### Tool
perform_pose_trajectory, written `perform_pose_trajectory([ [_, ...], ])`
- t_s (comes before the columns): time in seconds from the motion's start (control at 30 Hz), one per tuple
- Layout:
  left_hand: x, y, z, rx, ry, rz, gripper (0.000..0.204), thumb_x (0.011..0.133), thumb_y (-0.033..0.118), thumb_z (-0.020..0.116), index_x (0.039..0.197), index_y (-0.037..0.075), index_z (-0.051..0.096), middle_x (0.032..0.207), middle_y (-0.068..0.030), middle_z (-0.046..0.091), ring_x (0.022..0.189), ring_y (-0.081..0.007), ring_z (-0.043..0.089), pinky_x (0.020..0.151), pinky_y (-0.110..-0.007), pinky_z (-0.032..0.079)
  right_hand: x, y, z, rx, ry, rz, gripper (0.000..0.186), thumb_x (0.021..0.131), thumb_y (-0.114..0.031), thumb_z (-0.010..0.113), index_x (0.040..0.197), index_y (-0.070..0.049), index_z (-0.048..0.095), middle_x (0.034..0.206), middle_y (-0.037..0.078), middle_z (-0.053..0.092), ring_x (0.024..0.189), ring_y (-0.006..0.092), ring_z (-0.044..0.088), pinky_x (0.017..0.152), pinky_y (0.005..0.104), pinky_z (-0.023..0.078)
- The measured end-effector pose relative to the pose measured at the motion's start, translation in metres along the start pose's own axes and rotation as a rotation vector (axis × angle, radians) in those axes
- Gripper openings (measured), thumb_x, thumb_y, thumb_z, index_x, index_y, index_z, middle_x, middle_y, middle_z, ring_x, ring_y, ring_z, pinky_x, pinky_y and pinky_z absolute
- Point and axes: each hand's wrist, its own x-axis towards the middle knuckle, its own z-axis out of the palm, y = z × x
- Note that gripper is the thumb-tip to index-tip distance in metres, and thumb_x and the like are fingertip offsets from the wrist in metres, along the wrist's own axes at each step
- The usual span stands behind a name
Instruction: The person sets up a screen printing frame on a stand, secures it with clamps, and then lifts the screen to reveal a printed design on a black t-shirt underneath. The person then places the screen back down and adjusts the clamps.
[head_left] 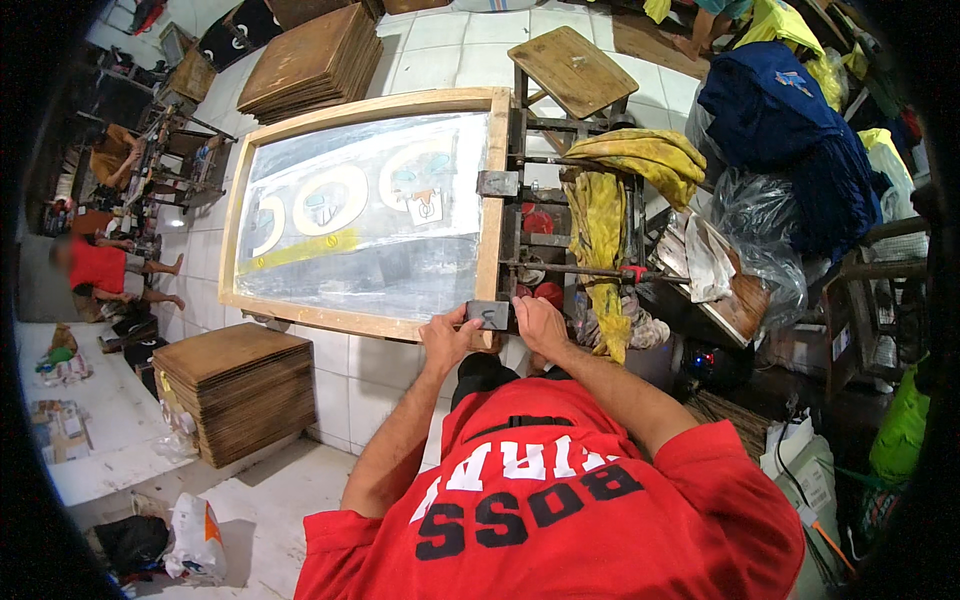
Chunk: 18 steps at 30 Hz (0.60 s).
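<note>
A wooden-framed screen (pixel 494 130) with white and yellow stencil shapes lies horizontally, joined to a metal rack (pixel 540 267) by two clamps. My left hand (pixel 447 340) has its fingers curled at the frame's near right corner, against the left side of the near clamp (pixel 488 314). My right hand (pixel 540 327) is closed just right of that clamp; what its fingertips grip is too small to make out. The upper clamp (pixel 497 183) sits farther along the frame's right bar. Yellow-stained cloths (pixel 635 155) drape over the rack.
Board stacks (pixel 233 390) stand below left and behind (pixel 304 60). A wooden stool (pixel 570 70) is at the back. Blue cloth (pixel 770 120), plastic sheeting and clutter fill the right. Two other people, one in red (pixel 95 265), one in orange (pixel 110 150), are at the far left.
</note>
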Motion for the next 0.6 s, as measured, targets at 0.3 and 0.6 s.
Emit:
perform_pose_trajectory([
  [0.3, -0.001, 0.004, -0.009, -0.136, -0.071, -0.006, 0.050, 0.082, 0.040, 0.077, 0.120, 0.008, 0.073, 0.094, -0.0169, 0.076, 0.082, -0.0291, 0.074, 0.079, -0.038, 0.054, 0.020, -0.003, 0.012, -0.025, -0.247, 0.544, 0.054, 0.102, -0.039, 0.037, 0.092, 0.006, 0.065, 0.096, 0.029, 0.069, 0.096, 0.0479, 0.066, 0.088, 0.0568, 0.050],
  [0.6, 0.024, -0.044, -0.037, 0.282, 0.382, 0.057, 0.062, 0.094, 0.044, 0.064, 0.139, 0.001, 0.057, 0.140, -0.0244, 0.055, 0.135, -0.0397, 0.047, 0.109, -0.053, 0.036, -0.035, -0.017, -0.116, -0.237, 0.124, 0.104, 0.040, 0.082, -0.028, 0.075, 0.112, -0.003, 0.066, 0.122, 0.019, 0.062, 0.116, 0.0392, 0.056, 0.099, 0.0489, 0.043],
])
